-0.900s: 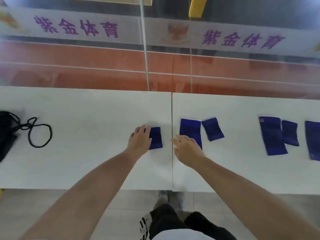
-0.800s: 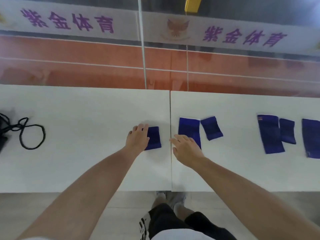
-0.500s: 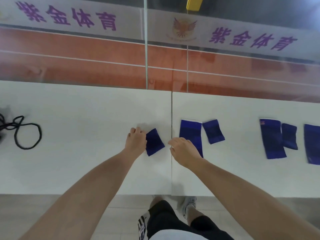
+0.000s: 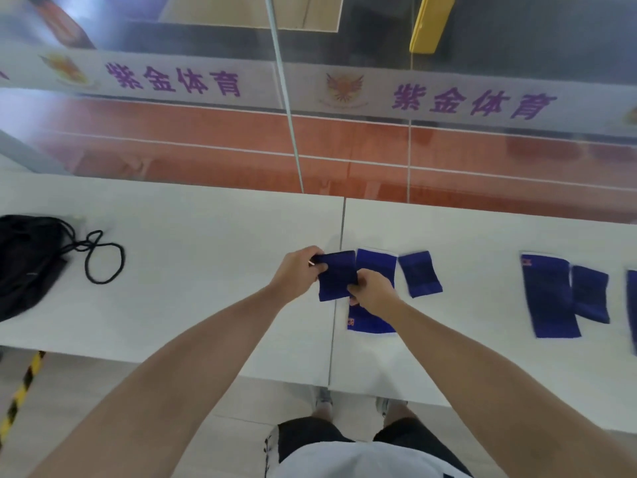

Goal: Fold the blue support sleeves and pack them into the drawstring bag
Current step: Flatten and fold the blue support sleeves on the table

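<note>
I hold a small blue support sleeve [image 4: 336, 276] just above the white table [image 4: 193, 270], near the seam between the two tabletops. My left hand [image 4: 296, 274] pinches its upper left corner and my right hand [image 4: 372, 293] grips its lower right edge. A longer blue sleeve [image 4: 374, 270] lies flat under my right hand, with a short sleeve [image 4: 418, 274] beside it. Farther right lie a long sleeve [image 4: 549, 294], a short one [image 4: 590, 293] and one more sleeve [image 4: 633, 305] cut off by the frame edge. The black drawstring bag [image 4: 24, 260] rests at the far left.
The bag's black cord [image 4: 103, 257] loops across the table to its right. A glass wall [image 4: 310, 143] with purple lettering runs along the table's far edge. Yellow-black floor tape [image 4: 20, 391] shows at lower left. My feet stand below the table's front edge.
My left hand lifted the small sleeve off the table and my right hand came over and took its other edge. The view shifted, bringing the bag back into sight.
</note>
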`<action>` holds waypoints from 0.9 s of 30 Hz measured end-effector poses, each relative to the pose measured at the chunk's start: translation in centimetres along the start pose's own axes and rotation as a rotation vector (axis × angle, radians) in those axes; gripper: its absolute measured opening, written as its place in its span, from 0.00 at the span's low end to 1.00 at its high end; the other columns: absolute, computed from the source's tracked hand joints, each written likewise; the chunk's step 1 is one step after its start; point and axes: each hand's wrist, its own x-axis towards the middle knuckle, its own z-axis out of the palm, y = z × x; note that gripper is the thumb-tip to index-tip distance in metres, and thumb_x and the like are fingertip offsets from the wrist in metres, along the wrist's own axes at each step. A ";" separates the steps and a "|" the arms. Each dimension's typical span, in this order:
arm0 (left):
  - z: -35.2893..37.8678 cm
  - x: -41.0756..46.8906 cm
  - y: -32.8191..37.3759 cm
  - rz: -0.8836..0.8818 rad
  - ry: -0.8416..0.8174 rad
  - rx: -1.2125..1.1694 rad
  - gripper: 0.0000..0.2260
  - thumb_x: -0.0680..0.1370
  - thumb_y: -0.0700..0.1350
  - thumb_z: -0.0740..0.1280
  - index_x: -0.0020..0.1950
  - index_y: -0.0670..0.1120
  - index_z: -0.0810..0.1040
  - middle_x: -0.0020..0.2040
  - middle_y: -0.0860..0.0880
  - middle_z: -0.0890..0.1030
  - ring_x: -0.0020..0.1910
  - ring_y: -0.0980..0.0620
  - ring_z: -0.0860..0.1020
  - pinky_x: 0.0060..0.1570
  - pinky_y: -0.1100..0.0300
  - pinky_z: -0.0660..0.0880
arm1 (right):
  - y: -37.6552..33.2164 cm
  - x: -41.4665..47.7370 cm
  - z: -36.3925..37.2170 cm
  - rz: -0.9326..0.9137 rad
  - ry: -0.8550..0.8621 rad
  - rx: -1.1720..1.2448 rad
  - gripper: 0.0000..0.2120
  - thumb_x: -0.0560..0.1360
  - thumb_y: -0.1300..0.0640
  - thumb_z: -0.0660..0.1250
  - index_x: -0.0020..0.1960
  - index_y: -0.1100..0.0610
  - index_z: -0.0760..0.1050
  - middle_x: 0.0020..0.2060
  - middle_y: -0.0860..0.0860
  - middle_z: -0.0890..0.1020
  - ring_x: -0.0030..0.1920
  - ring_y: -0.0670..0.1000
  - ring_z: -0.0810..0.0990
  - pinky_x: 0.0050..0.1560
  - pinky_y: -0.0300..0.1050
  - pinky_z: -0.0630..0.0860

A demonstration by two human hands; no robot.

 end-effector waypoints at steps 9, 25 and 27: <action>12.0 1.7 6.9 -0.010 0.049 0.155 0.08 0.82 0.45 0.62 0.52 0.45 0.79 0.45 0.52 0.78 0.45 0.51 0.78 0.45 0.56 0.74 | 11.4 -1.3 -7.8 0.109 0.087 0.171 0.02 0.79 0.61 0.65 0.49 0.56 0.75 0.42 0.52 0.81 0.41 0.56 0.82 0.51 0.57 0.82; 22.2 9.9 9.2 0.013 0.196 0.480 0.08 0.81 0.49 0.64 0.55 0.46 0.76 0.47 0.49 0.81 0.48 0.48 0.77 0.51 0.52 0.74 | 19.5 4.3 -11.7 0.199 0.204 0.115 0.08 0.78 0.53 0.69 0.53 0.56 0.78 0.42 0.49 0.81 0.42 0.50 0.77 0.44 0.41 0.69; 22.3 10.0 8.6 0.024 0.194 0.493 0.09 0.81 0.49 0.64 0.57 0.46 0.76 0.50 0.48 0.81 0.52 0.47 0.76 0.53 0.52 0.74 | 19.5 4.7 -11.6 0.196 0.204 0.106 0.08 0.78 0.53 0.69 0.53 0.56 0.78 0.42 0.49 0.80 0.42 0.50 0.77 0.43 0.41 0.69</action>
